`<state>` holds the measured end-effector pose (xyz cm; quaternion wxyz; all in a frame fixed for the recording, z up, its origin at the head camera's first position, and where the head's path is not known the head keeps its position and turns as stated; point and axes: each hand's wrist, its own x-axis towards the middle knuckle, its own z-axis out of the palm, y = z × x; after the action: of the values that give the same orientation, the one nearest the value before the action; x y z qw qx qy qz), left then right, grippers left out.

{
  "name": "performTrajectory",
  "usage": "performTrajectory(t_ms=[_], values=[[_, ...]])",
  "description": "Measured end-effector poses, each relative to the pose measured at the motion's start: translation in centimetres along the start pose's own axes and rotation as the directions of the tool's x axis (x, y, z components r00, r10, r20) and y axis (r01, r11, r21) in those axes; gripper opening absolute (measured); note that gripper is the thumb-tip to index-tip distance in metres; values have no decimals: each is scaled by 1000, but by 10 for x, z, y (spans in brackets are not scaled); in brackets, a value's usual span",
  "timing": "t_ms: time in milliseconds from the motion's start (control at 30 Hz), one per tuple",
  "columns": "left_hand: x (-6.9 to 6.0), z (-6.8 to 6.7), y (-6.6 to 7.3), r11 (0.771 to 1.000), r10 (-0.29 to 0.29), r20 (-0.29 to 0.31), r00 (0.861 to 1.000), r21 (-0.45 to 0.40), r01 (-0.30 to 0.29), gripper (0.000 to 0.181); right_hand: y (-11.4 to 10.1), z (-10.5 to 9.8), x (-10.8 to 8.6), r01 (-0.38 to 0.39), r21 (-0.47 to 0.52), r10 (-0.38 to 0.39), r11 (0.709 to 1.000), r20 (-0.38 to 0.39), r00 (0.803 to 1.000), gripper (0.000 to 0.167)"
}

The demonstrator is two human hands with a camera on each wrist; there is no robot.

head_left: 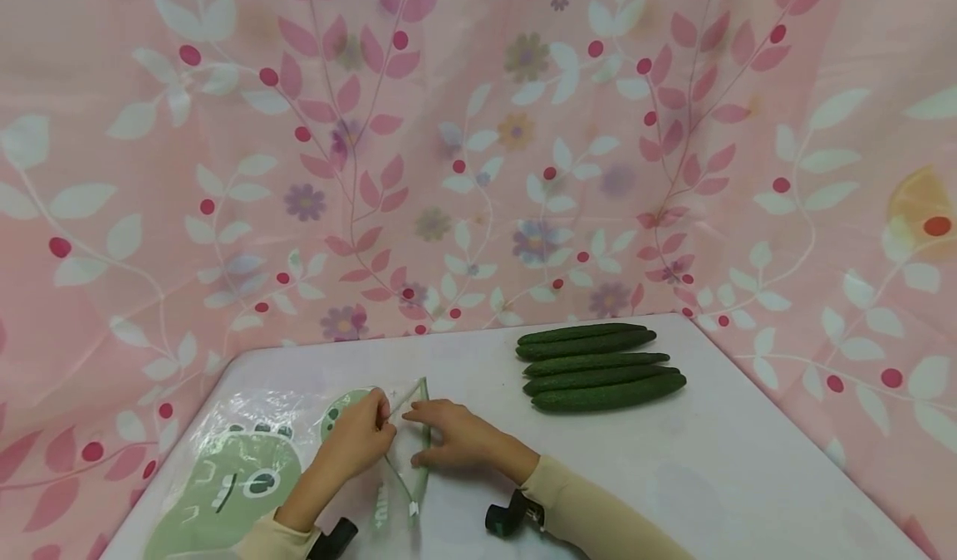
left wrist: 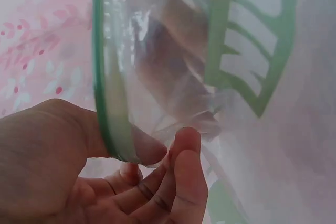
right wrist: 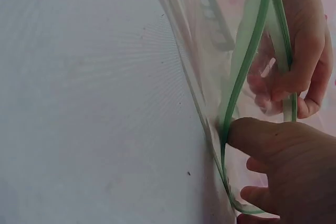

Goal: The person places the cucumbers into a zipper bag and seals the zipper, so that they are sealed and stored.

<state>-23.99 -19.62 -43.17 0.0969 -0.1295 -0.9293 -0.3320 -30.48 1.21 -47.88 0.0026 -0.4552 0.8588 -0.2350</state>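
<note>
A clear zip bag (head_left: 250, 469) with a green cartoon print lies on the left of the table, its green-edged mouth spread apart. The left hand (head_left: 357, 437) pinches one edge of the mouth between thumb and fingers; in the left wrist view the thumb of the left hand (left wrist: 68, 156) lies over the green zip strip (left wrist: 98, 66). The right hand (head_left: 459, 437) is at the opposite edge, fingers spread and inside the opening; in the right wrist view the thumb of the right hand (right wrist: 294, 156) touches the inner side of the green strip (right wrist: 244, 72).
Several dark green cucumbers (head_left: 606, 395) lie side by side at the table's back right. The white table (head_left: 673, 477) meets a pink floral curtain (head_left: 478, 128) behind and at both sides. A dark wrist camera (head_left: 507, 517) is on the right wrist.
</note>
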Motion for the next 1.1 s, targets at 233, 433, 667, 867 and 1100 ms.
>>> performTrajectory(t_ms=[233,433,667,867,1100], values=[[1,-17,5,995,66,82,994,68,-71,36,-1,0,-1,-26,-12,26,1000,30,999,72],[1,-19,7,985,34,79,996,168,-47,29,-1,0,-1,-43,-23,44,999,47,998,76],[2,-20,8,970,-4,56,998,244,-10,28,1,2,-1,-46,-44,48,998,41,998,81],[-1,-21,7,960,3,31,1000,281,-12,20,1,2,-3,-53,-34,55,998,40,998,81],[-2,-27,7,942,-35,64,997,335,11,22,2,2,-2,-73,-35,74,997,40,996,82]])
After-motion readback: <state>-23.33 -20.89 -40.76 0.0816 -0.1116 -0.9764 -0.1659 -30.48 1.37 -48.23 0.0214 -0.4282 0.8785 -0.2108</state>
